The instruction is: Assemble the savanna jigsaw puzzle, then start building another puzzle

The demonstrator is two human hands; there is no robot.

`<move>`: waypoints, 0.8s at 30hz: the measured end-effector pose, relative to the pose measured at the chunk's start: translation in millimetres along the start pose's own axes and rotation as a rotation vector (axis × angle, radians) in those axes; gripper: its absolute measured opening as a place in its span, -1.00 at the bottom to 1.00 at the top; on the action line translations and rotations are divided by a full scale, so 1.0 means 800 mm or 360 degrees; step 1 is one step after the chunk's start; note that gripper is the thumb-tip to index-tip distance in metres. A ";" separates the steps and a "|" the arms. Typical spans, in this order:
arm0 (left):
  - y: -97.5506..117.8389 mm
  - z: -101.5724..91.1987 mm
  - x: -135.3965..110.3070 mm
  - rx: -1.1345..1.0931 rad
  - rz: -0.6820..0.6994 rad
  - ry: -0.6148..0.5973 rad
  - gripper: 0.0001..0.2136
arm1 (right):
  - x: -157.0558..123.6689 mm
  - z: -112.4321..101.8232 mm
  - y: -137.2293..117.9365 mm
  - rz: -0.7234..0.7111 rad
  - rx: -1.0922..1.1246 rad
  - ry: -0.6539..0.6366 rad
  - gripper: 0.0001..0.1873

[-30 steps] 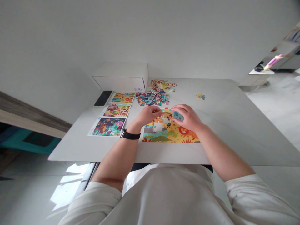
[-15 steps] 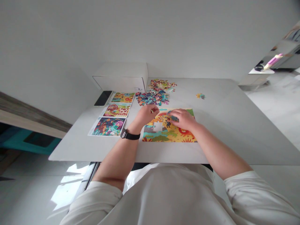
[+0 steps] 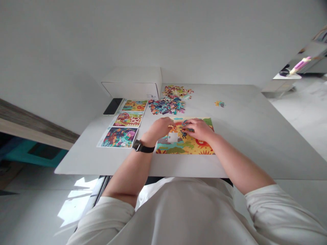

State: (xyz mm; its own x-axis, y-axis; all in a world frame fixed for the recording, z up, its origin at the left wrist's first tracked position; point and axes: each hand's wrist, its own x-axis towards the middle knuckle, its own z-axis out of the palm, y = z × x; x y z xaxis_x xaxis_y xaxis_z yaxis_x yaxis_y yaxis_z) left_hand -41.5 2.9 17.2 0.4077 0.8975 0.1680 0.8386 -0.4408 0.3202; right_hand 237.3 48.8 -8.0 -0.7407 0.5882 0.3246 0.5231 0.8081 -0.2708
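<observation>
Head: curled fingers touching puzzle

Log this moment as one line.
left hand: resting on jigsaw puzzle | right hand: fingers on puzzle top | loose pieces: heap beyond puzzle

Left hand, right hand on puzzle

Home room – white table, puzzle pieces, tiled floor
</observation>
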 end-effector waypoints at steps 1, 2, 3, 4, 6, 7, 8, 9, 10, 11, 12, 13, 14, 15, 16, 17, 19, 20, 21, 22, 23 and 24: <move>-0.001 0.002 0.000 0.0019 0.0006 -0.0008 -0.66 | 0.000 0.000 0.001 -0.0005 0.0001 -0.0007 -0.79; -0.001 0.004 0.000 0.0037 0.0012 -0.0016 -0.66 | 0.000 0.001 0.002 -0.0010 0.0001 -0.0016 -0.78; -0.002 0.006 0.000 0.0056 0.0022 -0.0027 -0.66 | 0.001 0.001 0.002 -0.0015 0.0002 -0.0027 -0.78; -0.002 0.008 0.001 0.0075 0.0035 -0.0042 -0.66 | 0.001 0.001 0.003 -0.0019 0.0003 -0.0036 -0.77; -0.003 0.011 0.002 0.0108 0.0058 -0.0075 -0.68 | 0.001 0.001 0.004 -0.0022 0.0004 -0.0046 -0.76; -0.003 0.012 0.002 0.0119 0.0066 -0.0089 -0.69 | 0.001 0.001 0.004 -0.0022 0.0004 -0.0044 -0.76; -0.003 0.013 0.002 0.0126 0.0069 -0.0100 -0.70 | 0.000 0.002 0.004 -0.0023 0.0006 -0.0038 -0.76; -0.003 0.013 0.002 0.0128 0.0069 -0.0104 -0.72 | 0.000 0.002 0.004 -0.0024 0.0007 -0.0029 -0.76; -0.002 0.012 0.002 0.0131 0.0067 -0.0106 -0.73 | 0.000 0.002 0.004 -0.0027 0.0009 -0.0022 -0.77; -0.002 0.012 0.002 0.0134 0.0064 -0.0108 -0.73 | 0.000 0.003 0.005 -0.0030 0.0011 -0.0020 -0.77; -0.001 0.011 0.001 0.0137 0.0062 -0.0110 -0.74 | 0.000 0.003 0.005 -0.0034 0.0012 -0.0024 -0.78; -0.001 0.010 0.001 0.0138 0.0063 -0.0113 -0.74 | 0.000 0.003 0.005 -0.0037 0.0010 -0.0035 -0.78; 0.000 0.010 0.001 0.0138 0.0068 -0.0118 -0.75 | 0.001 0.003 0.004 -0.0039 0.0005 -0.0053 -0.78; 0.000 0.009 0.001 0.0136 0.0073 -0.0122 -0.75 | 0.001 0.002 0.004 -0.0039 -0.0004 -0.0076 -0.78; 0.001 0.009 0.001 0.0132 0.0078 -0.0124 -0.76 | 0.002 0.002 0.002 -0.0037 -0.0014 -0.0103 -0.78; 0.001 0.009 0.001 0.0128 0.0081 -0.0121 -0.76 | 0.002 0.001 0.001 -0.0033 -0.0026 -0.0130 -0.77; 0.002 0.009 0.001 0.0119 0.0081 -0.0114 -0.77 | 0.003 0.000 -0.004 -0.0015 -0.0053 -0.0171 -0.76; 0.002 0.009 0.001 0.0117 0.0078 -0.0112 -0.78 | 0.003 -0.001 -0.006 -0.0005 -0.0067 -0.0183 -0.75; 0.003 0.009 0.001 0.0117 0.0076 -0.0113 -0.78 | 0.003 -0.002 -0.008 0.0002 -0.0079 -0.0190 -0.74; 0.004 0.008 0.001 0.0118 0.0076 -0.0115 -0.78 | 0.002 -0.003 -0.009 0.0005 -0.0087 -0.0190 -0.74; 0.005 0.008 0.001 0.0120 0.0079 -0.0118 -0.78 | 0.001 -0.005 -0.009 0.0004 -0.0089 -0.0184 -0.73; 0.006 0.007 0.001 0.0118 0.0083 -0.0115 -0.79 | 0.000 -0.006 -0.009 -0.0002 -0.0083 -0.0169 -0.73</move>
State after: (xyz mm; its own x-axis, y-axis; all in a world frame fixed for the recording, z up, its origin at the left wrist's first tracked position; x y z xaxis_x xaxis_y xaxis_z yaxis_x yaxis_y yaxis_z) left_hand -35.1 1.6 13.9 0.4741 0.8730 0.1143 0.8389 -0.4873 0.2424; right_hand 235.8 43.5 -1.7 -0.7803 0.5831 0.2261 0.5415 0.8108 -0.2223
